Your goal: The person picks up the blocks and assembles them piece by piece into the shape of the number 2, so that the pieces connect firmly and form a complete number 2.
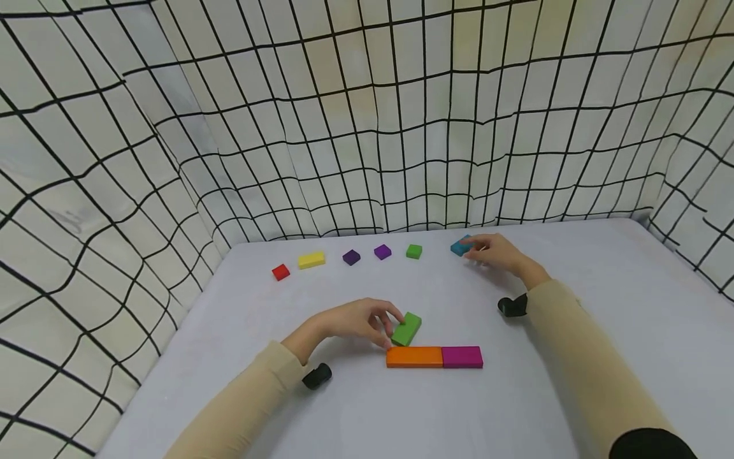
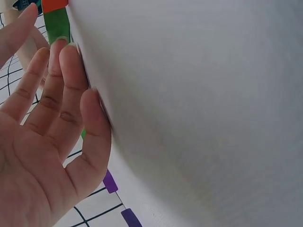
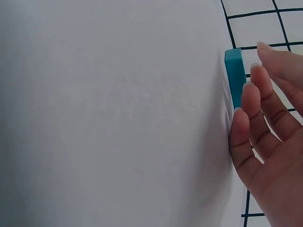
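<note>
My left hand (image 1: 357, 320) is beside a green rectangular block (image 1: 406, 329), its fingertips at the block's left side and its thumb near the end of an orange block (image 1: 414, 357). That orange block lies end to end with a magenta block (image 1: 462, 357), and the green one sits tilted just behind them. In the left wrist view, the fingers reach out nearly straight toward the green block (image 2: 57, 24). Farther back, my right hand (image 1: 497, 252) reaches a blue block (image 1: 460, 247). The right wrist view has its fingertips against the blue block (image 3: 235, 75), the thumb apart from it.
Along the back of the white table (image 1: 241, 331) stand a red block (image 1: 281, 272), a yellow block (image 1: 311, 259), two purple blocks (image 1: 382, 252) and a small green block (image 1: 414, 251). Black netting (image 1: 378, 132) rises behind the table and at both sides.
</note>
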`<act>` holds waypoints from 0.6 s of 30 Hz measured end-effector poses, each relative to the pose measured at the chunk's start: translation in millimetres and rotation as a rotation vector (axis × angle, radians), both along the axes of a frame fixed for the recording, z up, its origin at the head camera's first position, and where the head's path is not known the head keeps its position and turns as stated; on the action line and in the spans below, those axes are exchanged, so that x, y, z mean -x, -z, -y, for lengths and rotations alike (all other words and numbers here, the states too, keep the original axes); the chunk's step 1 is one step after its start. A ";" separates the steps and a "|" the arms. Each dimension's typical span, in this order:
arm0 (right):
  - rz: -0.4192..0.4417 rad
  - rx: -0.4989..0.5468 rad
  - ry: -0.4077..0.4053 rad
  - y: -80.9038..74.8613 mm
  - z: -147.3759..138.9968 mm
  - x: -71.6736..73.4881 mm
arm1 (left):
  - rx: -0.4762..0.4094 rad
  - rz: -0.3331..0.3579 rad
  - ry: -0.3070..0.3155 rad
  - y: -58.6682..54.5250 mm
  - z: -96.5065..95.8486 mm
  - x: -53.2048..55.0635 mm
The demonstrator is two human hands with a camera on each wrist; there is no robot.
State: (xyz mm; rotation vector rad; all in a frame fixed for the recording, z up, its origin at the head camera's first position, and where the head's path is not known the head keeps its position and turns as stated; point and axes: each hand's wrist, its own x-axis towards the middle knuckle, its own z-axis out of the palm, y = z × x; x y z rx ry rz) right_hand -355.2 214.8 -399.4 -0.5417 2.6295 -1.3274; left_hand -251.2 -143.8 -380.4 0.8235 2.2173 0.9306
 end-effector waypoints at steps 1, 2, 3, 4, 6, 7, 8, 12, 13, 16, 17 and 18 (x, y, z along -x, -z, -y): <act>0.010 0.000 0.013 1.8 0.3 2.1 | 0.006 0.000 -0.002 1.1 -0.5 0.1; 0.021 0.004 0.029 3.2 0.9 3.9 | 0.014 -0.001 -0.004 2.0 -1.0 0.0; 0.030 0.001 0.046 4.1 1.8 5.2 | 0.021 -0.007 -0.006 2.5 -1.8 0.0; 0.035 -0.006 0.060 4.9 2.6 6.7 | 0.025 -0.011 -0.004 2.3 -2.3 -0.1; 0.048 -0.037 0.087 4.6 4.2 8.5 | 0.025 -0.014 -0.005 1.2 -3.7 0.2; 0.055 -0.053 0.096 4.3 4.9 9.7 | 0.025 -0.016 -0.007 0.8 -4.4 1.0; 0.058 -0.073 0.102 3.7 5.7 10.5 | 0.025 -0.017 -0.008 -0.1 -5.2 1.6; 0.069 -0.150 0.109 1.8 8.1 13.0 | 0.025 -0.016 -0.012 -1.7 -8.0 3.0; 0.072 -0.164 0.108 1.4 9.1 13.2 | 0.027 -0.019 -0.011 -1.8 -8.4 3.1; 0.086 -0.199 0.105 0.5 12.6 12.9 | 0.025 -0.016 -0.007 -1.1 -9.9 3.0; 0.091 -0.210 0.106 0.4 13.9 13.2 | 0.027 -0.018 -0.005 -0.5 -10.1 3.0; 0.097 -0.221 0.106 0.5 15.1 13.5 | 0.029 -0.020 -0.002 0.0 -10.5 3.0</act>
